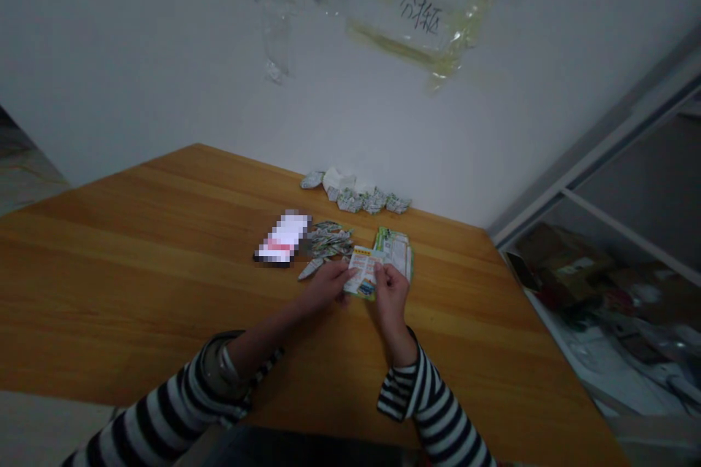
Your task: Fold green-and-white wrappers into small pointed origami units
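A small printed leaflet (362,269) with a yellow header is held up between my two hands. My left hand (327,284) pinches its left edge, and my right hand (391,292) grips the right edge with the thumb on the front. Just behind the leaflet, a stack of green and white printed sheets (402,252) lies on the table. To the left is a heap of folded printed paper pieces (328,239), with one piece lying nearer to my left hand.
A phone with a lit, blurred screen (283,237) lies left of the heap on the wooden table (136,270). Crumpled papers (353,193) line the wall side. A handwritten sign (419,11) is taped to the wall. Shelving with boxes (580,270) stands at right.
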Tool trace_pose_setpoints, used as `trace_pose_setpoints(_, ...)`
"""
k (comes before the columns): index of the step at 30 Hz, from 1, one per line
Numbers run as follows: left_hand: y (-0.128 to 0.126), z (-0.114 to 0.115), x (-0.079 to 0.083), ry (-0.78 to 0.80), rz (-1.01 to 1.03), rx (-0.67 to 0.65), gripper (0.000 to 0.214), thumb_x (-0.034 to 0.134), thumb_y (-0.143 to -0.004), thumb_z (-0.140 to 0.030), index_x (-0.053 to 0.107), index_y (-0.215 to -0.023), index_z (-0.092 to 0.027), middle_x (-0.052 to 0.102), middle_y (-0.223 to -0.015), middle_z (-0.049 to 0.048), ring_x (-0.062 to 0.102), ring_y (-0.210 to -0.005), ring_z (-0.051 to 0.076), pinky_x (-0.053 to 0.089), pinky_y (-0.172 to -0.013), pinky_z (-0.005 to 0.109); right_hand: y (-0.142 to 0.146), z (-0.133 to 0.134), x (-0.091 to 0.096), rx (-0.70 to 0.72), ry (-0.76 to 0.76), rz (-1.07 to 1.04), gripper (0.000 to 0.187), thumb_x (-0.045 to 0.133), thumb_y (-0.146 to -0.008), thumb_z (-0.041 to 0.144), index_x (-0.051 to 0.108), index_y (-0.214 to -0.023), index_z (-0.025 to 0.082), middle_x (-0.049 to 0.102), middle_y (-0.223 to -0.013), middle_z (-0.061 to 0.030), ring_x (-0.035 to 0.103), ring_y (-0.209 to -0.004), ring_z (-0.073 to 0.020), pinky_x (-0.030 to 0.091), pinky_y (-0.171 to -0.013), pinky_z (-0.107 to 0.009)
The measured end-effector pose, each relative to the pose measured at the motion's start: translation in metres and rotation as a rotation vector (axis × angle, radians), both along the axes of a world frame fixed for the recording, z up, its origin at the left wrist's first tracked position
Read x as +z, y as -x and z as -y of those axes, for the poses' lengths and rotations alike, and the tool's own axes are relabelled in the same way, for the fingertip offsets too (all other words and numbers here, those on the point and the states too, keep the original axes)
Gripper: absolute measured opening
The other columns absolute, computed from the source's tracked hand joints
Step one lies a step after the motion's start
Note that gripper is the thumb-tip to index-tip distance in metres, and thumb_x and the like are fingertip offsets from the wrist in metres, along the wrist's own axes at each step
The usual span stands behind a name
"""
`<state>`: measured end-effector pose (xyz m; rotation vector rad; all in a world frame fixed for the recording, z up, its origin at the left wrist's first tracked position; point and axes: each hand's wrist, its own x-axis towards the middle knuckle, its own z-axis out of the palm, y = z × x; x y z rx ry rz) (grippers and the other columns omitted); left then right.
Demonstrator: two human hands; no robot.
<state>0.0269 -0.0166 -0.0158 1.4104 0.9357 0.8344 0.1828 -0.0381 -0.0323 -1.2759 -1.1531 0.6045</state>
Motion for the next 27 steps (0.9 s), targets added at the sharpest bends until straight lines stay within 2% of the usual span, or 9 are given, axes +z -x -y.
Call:
trace_pose_setpoints(3,-0.001,0.000,-0.001,0.030,0.066,-0.038,0.047,0.058,-0.077,-0.059,0.064,-0.080,-0.013,0.064,-0.050,0.0011,0.059,-0.041,0.015,0.044,-0.042,0.022,-0.001,-0.003,-0.002,0.060,0.048,-0.103,0.042,0.059,-0.079,0.052,0.047,-0.057,0.018,0.041,-0.052,0.0055,0.036,-0.051,-0.0101,0.031,-0.047,-0.021)
trace_pose_setpoints(7,0.000,-0.007,-0.005,0.071,0.206,-0.059,0.053,0.062,-0.074,-0.061,0.064,-0.095,-0.013,0.073,-0.073,0.0056,0.065,-0.052,0.017,0.048,-0.047,0.024,-0.002,-0.003,0.004,0.261,0.128,-0.226,0.036,0.058,-0.081,0.049,0.061,-0.073,0.014,0.056,-0.061,-0.0003,0.048,-0.056,-0.0140,0.043,-0.054,-0.025)
trace_pose_setpoints(12,0.006,-0.017,-0.015,0.207,0.339,0.027,0.046,0.066,-0.075,-0.051,0.067,-0.092,-0.008,0.073,-0.073,0.0107,0.063,-0.049,0.015,0.045,-0.045,0.023,-0.007,0.003,0.023,0.361,0.000,0.022,0.039,0.053,-0.085,0.033,0.062,-0.120,0.020,0.062,-0.072,0.0001,0.054,-0.065,-0.0148,0.046,-0.062,-0.024)
trace_pose_setpoints(15,0.008,-0.017,-0.014,0.257,0.405,0.006,0.051,0.068,-0.075,-0.044,0.062,-0.109,-0.007,0.073,-0.076,0.0121,0.065,-0.052,0.017,0.047,-0.048,0.024,-0.012,0.002,0.027,0.453,-0.030,0.180,0.034,0.058,-0.077,0.023,0.071,-0.109,0.022,0.068,-0.086,-0.0023,0.059,-0.076,-0.0161,0.047,-0.069,-0.026)
trace_pose_setpoints(19,0.005,-0.009,-0.002,0.112,0.335,0.056,0.069,0.059,-0.081,-0.050,0.040,-0.137,-0.015,0.072,-0.075,0.0062,0.069,-0.062,0.019,0.053,-0.063,0.031,-0.017,-0.004,0.018,0.271,-0.006,0.109,0.016,0.063,-0.076,0.027,0.074,-0.072,0.016,0.067,-0.069,-0.0022,0.058,-0.066,-0.0162,0.045,-0.065,-0.027)
trace_pose_setpoints(21,0.005,-0.006,0.005,-0.046,0.313,0.089,0.058,0.060,-0.081,-0.047,0.051,-0.130,-0.017,0.072,-0.086,0.0069,0.069,-0.077,0.021,0.053,-0.076,0.033,-0.017,-0.007,0.014,0.200,0.013,0.019,0.023,0.066,-0.075,0.034,0.067,-0.060,0.016,0.061,-0.057,0.0003,0.052,-0.057,-0.0144,0.042,-0.058,-0.026)
trace_pose_setpoints(23,0.006,-0.004,0.010,-0.191,0.210,0.108,0.037,0.066,-0.075,-0.041,0.068,-0.103,-0.016,0.073,-0.087,0.0066,0.067,-0.085,0.022,0.050,-0.082,0.033,-0.017,-0.008,0.013,0.187,0.017,-0.057,0.028,0.069,-0.072,0.038,0.063,-0.057,0.016,0.059,-0.055,0.0010,0.050,-0.054,-0.0133,0.040,-0.055,-0.025)
trace_pose_setpoints(25,0.008,-0.002,0.014,-0.268,0.109,0.134,0.022,0.068,-0.073,-0.035,0.073,-0.080,-0.016,0.073,-0.084,0.0053,0.066,-0.085,0.022,0.049,-0.082,0.031,-0.016,-0.008,0.014,0.201,0.015,-0.094,0.028,0.071,-0.070,0.040,0.063,-0.058,0.016,0.060,-0.057,0.0008,0.050,-0.056,-0.0131,0.040,-0.056,-0.025)
trace_pose_setpoints(27,0.008,0.000,0.016,-0.286,0.075,0.197,0.017,0.068,-0.073,-0.033,0.073,-0.071,-0.017,0.073,-0.082,0.0036,0.065,-0.083,0.021,0.049,-0.081,0.030,-0.013,-0.006,0.017,0.199,0.006,-0.097,0.029,0.074,-0.067,0.040,0.061,-0.056,0.016,0.058,-0.056,0.0017,0.049,-0.056,-0.0128,0.039,-0.055,-0.024)
